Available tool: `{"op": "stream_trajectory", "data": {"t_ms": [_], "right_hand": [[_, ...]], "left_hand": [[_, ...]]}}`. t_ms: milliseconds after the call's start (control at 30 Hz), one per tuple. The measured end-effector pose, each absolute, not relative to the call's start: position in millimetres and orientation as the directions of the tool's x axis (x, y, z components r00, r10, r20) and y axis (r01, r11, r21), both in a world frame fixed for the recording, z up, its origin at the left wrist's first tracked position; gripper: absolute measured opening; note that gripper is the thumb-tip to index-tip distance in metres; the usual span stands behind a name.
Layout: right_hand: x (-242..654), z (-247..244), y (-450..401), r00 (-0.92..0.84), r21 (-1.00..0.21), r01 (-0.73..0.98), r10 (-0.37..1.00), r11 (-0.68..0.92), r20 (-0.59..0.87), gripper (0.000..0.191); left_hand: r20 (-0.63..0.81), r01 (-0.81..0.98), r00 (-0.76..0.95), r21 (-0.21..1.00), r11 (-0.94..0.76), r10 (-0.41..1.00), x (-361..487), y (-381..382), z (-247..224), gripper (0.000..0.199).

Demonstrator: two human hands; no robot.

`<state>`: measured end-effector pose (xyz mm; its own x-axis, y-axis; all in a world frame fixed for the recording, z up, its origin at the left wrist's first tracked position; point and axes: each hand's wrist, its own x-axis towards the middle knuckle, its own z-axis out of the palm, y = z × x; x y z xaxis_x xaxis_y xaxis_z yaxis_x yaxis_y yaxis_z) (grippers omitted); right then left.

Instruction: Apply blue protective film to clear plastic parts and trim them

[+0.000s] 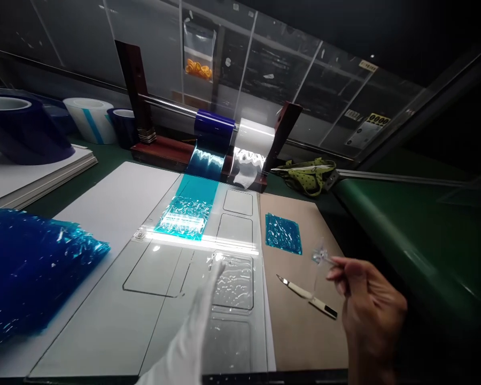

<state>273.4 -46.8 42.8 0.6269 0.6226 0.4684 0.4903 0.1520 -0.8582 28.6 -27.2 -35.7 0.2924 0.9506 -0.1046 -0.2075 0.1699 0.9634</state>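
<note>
My left hand (202,307), in a white glove, reaches over the grey-white board (100,315). Its outstretched fingertips rest at the upper left of a rippled clear film piece (235,283), which lies within a dark-outlined rectangle. Bare and closed, my right hand (371,299) pinches a crumpled scrap of clear film (319,254) above a brown board (307,342). Below that scrap lies a craft knife (307,297) with a cream handle, blade toward the upper left. Beside it on the brown board is a wrinkled blue film square (283,233).
A wooden stand (164,149) holds a blue film roll (214,125) and a clear film roll (256,133). Blue film (188,214) runs onto the board. At left are a blue film stack (36,272) and large tape rolls (24,128). A green pouch (308,174) sits behind.
</note>
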Motion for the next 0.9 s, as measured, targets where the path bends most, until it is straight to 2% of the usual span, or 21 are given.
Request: {"op": "stream_trajectory", "data": {"t_ms": [100, 200, 267, 333, 400, 433, 533, 600, 667, 733, 767, 833, 900], "right_hand": [[234.9, 42.8, -74.4, 0.539, -0.944, 0.212, 0.776, 0.252, 0.328, 0.025], [221.0, 36.0, -88.2, 0.417, -0.973, 0.048, 0.881, 0.227, 0.225, 0.033], [229.3, 32.1, -93.0, 0.403, -0.964, 0.099, 0.876, 0.247, 0.266, 0.037], [244.9, 30.5, -96.6, 0.473, -0.917, 0.318, 0.798, 0.241, 0.374, 0.042], [257.2, 30.8, -100.8, 0.542, -0.825, 0.553, 0.700, 0.120, 0.465, 0.049], [259.3, 31.2, -102.9, 0.549, -0.793, 0.607, 0.693, 0.054, 0.467, 0.052], [246.7, 30.5, -105.7, 0.481, -0.838, 0.546, 0.819, 0.001, 0.314, 0.057], [230.2, 28.2, -102.1, 0.413, -0.893, 0.449, 0.888, -0.008, 0.200, 0.055], [216.8, 25.4, -95.4, 0.393, -0.893, 0.449, 0.902, -0.021, 0.176, 0.049], [210.4, 23.3, -88.5, 0.359, -0.817, 0.577, 0.894, 0.015, 0.270, 0.043], [209.3, 22.8, -85.9, 0.320, -0.741, 0.670, 0.881, 0.049, 0.347, 0.041], [208.9, 23.6, -82.3, 0.190, -0.524, 0.842, 0.840, 0.127, 0.508, 0.038], [207.4, 26.2, -80.8, 0.030, -0.291, 0.939, 0.797, 0.185, 0.603, 0.034]], "left_hand": [[-0.003, -0.122, 0.361, 0.991, 0.051, 0.933, 65.8, -33.2, -25.7, 0.069], [0.053, -0.074, 0.348, 0.997, -0.028, 0.936, 85.6, -33.8, -17.4, 0.060], [0.109, -0.014, 0.347, 0.994, -0.112, 0.932, 84.0, -33.0, -11.8, 0.057], [0.204, 0.092, 0.370, 0.963, -0.255, 0.906, 74.3, -34.4, -4.2, 0.063], [0.297, 0.227, 0.394, 0.885, -0.405, 0.870, 63.5, -38.2, 3.6, 0.087], [0.328, 0.299, 0.399, 0.836, -0.460, 0.856, 59.8, -40.2, 6.2, 0.101], [0.355, 0.461, 0.416, 0.711, -0.531, 0.837, 59.0, -41.7, 3.4, 0.123], [0.342, 0.518, 0.430, 0.665, -0.538, 0.836, 63.8, -38.2, -5.2, 0.127], [0.332, 0.571, 0.420, 0.627, -0.530, 0.845, 67.3, -34.1, -10.9, 0.126], [0.330, 0.641, 0.407, 0.561, -0.524, 0.852, 66.6, -32.7, -5.4, 0.118], [0.326, 0.678, 0.413, 0.514, -0.526, 0.850, 64.9, -33.6, 2.0, 0.113], [0.266, 0.749, 0.453, 0.404, -0.525, 0.851, 61.0, -37.2, 22.4, 0.101], [0.166, 0.785, 0.490, 0.344, -0.516, 0.856, 58.8, -41.0, 40.2, 0.083]]}}
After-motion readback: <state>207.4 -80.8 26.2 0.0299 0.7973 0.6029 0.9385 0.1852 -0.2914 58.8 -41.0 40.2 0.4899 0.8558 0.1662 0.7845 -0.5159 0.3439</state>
